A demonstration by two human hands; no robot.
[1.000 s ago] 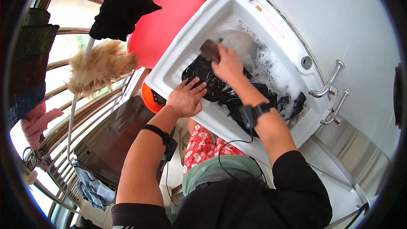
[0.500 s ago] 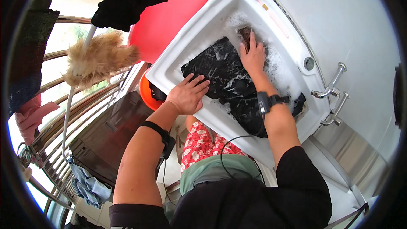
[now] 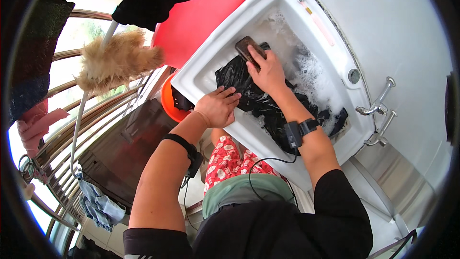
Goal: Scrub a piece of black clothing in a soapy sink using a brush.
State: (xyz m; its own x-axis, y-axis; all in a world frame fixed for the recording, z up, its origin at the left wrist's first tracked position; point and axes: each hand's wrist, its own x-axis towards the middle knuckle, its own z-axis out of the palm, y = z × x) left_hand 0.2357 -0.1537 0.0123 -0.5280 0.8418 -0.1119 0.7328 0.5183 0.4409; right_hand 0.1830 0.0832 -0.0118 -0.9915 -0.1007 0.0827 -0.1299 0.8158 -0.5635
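Observation:
A wet black garment (image 3: 242,82) lies bunched in soapy water inside the white sink (image 3: 199,64). In my right hand (image 3: 269,76) is a brown scrubbing brush (image 3: 248,50), its back up, at the garment's far edge; the bristles are hidden. My left hand (image 3: 217,107) rests at the sink's near-left rim. Its fingers lie flat on the garment's near edge and hold nothing that shows. Part of the cloth runs beneath my right forearm.
A pink toothbrush-like stick (image 3: 317,23) lies on the sink's back ledge, with metal taps (image 3: 377,103) to the right. Left of the sink stand a large pink basin (image 3: 201,24) and an orange bucket (image 3: 168,100). A black cloth (image 3: 152,0) and tan fluffy thing (image 3: 117,60) hang over there.
My right hand has moved left with the brush from the sink's far side onto the garment. The cloth's far part has become more crumpled. My left hand's fingers are closer together.

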